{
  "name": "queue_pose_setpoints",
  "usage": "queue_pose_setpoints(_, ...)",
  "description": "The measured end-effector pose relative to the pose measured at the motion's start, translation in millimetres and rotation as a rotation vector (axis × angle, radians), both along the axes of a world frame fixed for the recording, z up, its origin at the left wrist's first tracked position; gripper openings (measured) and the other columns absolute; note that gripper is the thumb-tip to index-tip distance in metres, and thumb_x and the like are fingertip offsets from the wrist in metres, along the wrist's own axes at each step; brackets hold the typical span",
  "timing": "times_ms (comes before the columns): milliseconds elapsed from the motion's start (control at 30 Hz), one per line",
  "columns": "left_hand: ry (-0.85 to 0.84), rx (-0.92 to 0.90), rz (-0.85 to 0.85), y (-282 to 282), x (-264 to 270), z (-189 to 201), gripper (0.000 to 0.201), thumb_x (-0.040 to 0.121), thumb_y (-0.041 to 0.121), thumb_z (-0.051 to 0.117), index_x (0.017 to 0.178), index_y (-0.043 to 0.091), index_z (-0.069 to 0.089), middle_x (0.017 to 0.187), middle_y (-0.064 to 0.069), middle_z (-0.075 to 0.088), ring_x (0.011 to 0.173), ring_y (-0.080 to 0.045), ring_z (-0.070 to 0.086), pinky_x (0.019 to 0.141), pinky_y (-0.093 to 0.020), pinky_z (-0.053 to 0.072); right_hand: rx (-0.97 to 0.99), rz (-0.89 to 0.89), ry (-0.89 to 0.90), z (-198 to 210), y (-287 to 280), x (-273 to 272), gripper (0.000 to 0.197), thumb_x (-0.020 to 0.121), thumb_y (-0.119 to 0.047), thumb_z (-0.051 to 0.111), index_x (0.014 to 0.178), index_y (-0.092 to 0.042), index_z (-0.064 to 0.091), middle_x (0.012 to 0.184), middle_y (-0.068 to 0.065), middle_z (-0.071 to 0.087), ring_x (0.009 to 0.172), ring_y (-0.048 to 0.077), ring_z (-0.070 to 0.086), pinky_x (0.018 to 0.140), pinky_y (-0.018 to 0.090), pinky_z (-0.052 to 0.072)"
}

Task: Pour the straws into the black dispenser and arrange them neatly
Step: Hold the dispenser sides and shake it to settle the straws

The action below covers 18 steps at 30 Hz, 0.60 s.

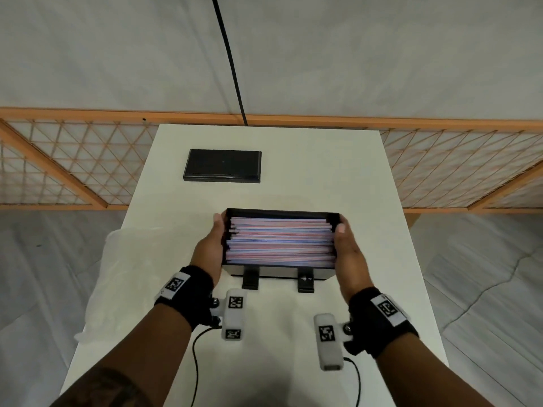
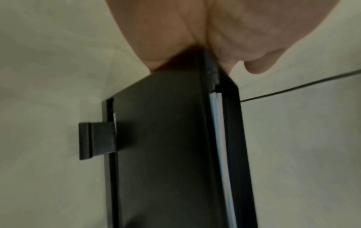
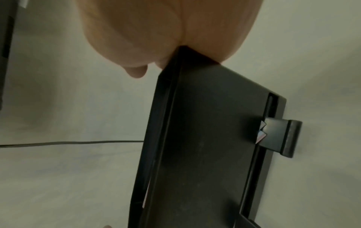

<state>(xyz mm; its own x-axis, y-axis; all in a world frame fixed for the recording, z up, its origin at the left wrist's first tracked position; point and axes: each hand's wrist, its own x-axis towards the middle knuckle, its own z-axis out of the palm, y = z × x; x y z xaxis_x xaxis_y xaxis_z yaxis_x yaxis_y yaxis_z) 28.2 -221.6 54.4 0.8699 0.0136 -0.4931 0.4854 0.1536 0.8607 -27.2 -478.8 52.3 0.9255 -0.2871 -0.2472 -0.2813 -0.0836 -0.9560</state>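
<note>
The head view looks down at a white table [image 1: 293, 160]. The black dispenser [image 1: 280, 268] is near the middle of it, with its open top facing up. It is full of straws [image 1: 280, 240], pink, blue and white. They lie flat, side by side, going from left to right. A few near the back are a bit crooked.

The left hand [image 1: 209, 250] grips the left end of the box and the right hand [image 1: 346, 250] grips the right end. Each thumb lies along the top edge. The other fingers go behind the ends, so this view does not show them. I cannot tell if the box sits on the table or is lifted a little.

Two small black tabs [image 1: 250, 278] stick out from the front of the box. A flat black lid [image 1: 222, 165] lies farther back on the table, well apart from the box. A see-through bag [image 1: 101, 277] hangs at the table's left edge. A black cable [image 1: 229, 60] runs up the wall behind.

The left wrist view is blurry. It shows the palm pressed on the end of the box, which the head view hides. It also shows the straws from the side as a thin pale band under the rim.

The right wrist view shows the front wall up close, with a bit of striped straw poking out at one tab.
</note>
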Motion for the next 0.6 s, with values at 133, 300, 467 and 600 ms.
queue_pose_setpoints(133, -0.033, -0.082, 0.044, -4.8, -0.8, 5.9, 0.06, 0.094, 0.066, 0.036, 0.132, 0.028, 0.063, 0.127, -0.001, 0.069, 0.119, -0.018, 0.064, 0.108, -0.04, 0.044, 0.204, -0.049, -0.024, 6.7, 9.4, 5.3, 0.047, 0.101, -0.064, 0.036, 0.132, -0.04, 0.061, 0.128, -0.011, 0.068, 0.12, 0.012, 0.063, 0.112, 0.047, 0.043)
queue_pose_setpoints(300, 0.014, -0.092, 0.012, -16.3, -3.8, 9.5, 0.046, 0.098, 0.057, 0.041, 0.112, 0.026, 0.072, 0.116, -0.005, 0.073, 0.103, -0.017, 0.071, 0.092, -0.033, 0.052, 0.211, -0.045, -0.064, 3.5, -4.4, 0.2, 0.058, 0.099, -0.064, 0.037, 0.144, -0.032, 0.053, 0.139, -0.007, 0.062, 0.131, 0.012, 0.056, 0.117, 0.043, 0.038)
queue_pose_setpoints(467, 0.054, -0.109, 0.004, -18.1, -2.9, 8.6, 0.049, 0.102, 0.053, 0.039, 0.116, 0.018, 0.071, 0.117, -0.01, 0.073, 0.11, -0.027, 0.068, 0.093, -0.036, 0.053, 0.214, -0.078, -0.085, -2.9, -5.7, -2.2, 0.049, 0.105, -0.058, 0.032, 0.14, -0.034, 0.056, 0.137, -0.006, 0.063, 0.13, 0.012, 0.056, 0.116, 0.046, 0.038)
queue_pose_setpoints(600, 0.049, -0.094, 0.02, -15.7, 0.6, 5.6, 0.052, 0.103, 0.053, 0.037, 0.125, 0.017, 0.067, 0.12, -0.009, 0.071, 0.114, -0.026, 0.067, 0.101, -0.039, 0.05, 0.192, -0.062, -0.062, -3.9, -3.9, -4.1, 0.051, 0.102, -0.062, 0.031, 0.144, -0.04, 0.051, 0.139, -0.013, 0.061, 0.13, 0.006, 0.054, 0.117, 0.04, 0.038)
